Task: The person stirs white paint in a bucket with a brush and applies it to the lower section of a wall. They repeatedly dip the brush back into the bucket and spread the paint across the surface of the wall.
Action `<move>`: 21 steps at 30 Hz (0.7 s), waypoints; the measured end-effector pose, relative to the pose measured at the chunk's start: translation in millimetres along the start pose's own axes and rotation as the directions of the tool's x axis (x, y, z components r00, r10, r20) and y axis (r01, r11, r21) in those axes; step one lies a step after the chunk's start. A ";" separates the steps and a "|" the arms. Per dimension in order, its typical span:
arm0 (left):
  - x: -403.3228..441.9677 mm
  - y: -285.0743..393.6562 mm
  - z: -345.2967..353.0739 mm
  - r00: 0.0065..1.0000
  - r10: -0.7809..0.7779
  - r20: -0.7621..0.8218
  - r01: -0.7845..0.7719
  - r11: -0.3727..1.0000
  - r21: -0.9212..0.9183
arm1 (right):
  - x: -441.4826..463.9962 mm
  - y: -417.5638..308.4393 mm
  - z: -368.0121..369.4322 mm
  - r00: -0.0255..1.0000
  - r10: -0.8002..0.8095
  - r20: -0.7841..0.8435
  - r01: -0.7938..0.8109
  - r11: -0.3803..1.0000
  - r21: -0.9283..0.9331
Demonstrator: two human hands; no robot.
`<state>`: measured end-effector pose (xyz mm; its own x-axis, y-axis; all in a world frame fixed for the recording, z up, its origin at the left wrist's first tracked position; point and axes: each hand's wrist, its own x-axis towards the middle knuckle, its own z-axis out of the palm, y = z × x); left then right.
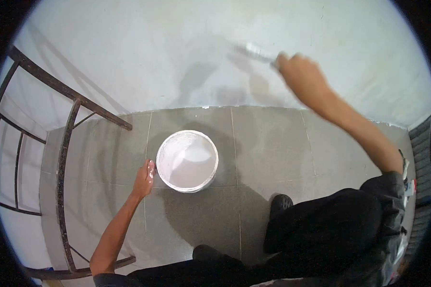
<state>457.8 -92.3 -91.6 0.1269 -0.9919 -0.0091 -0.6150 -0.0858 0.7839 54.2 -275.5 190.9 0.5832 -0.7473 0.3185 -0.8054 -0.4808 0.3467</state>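
My right hand [299, 71] is closed round the handle of a paint brush [256, 51], whose blurred bristles are at the pale wall [153, 57]. On the tiled floor stands a white bucket [187, 188] holding white paint or a similar liquid [191, 167]. My left hand [146, 177], with white smears on its fingers, is at the bucket's left side. Its fingers are pressed together; what they grip, if anything, is hidden.
A dark metal frame [62, 158] like a ladder or rack stands at the left. My dark shoe [281, 203] and bent legs are below. Grey ribbed material [421, 158] lies at the right edge.
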 end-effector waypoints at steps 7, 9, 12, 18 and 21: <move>9.1 34.3 -5.0 0.971 -0.208 0.118 0.191 0.972 0.138 | -33.8 -29.1 196.7 0.904 -0.220 0.365 0.207 0.975 0.074; 10.3 39.8 -5.4 0.948 -0.251 0.196 0.216 0.959 0.186 | -53.3 -32.9 214.3 0.889 -0.226 0.398 0.220 0.974 0.063; 17.5 50.0 -8.3 0.961 -0.197 0.195 0.159 0.968 0.195 | -53.5 -31.0 247.7 0.931 -0.221 0.290 0.216 0.975 0.048; 3.9 64.8 -10.0 0.961 -0.158 0.229 0.114 0.974 0.193 | -12.0 -37.3 270.2 0.935 -0.134 0.329 0.128 0.991 0.042; -6.0 69.3 -7.8 0.959 -0.185 0.214 0.152 0.975 0.165 | 2.1 -39.6 274.7 0.953 -0.066 0.295 0.045 0.996 0.076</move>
<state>420.5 -91.6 -32.4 0.0689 -0.9554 -0.2870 -0.7085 -0.2495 0.6601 58.3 -384.1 -64.5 0.5778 -0.8159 0.0209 -0.7840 -0.5476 0.2924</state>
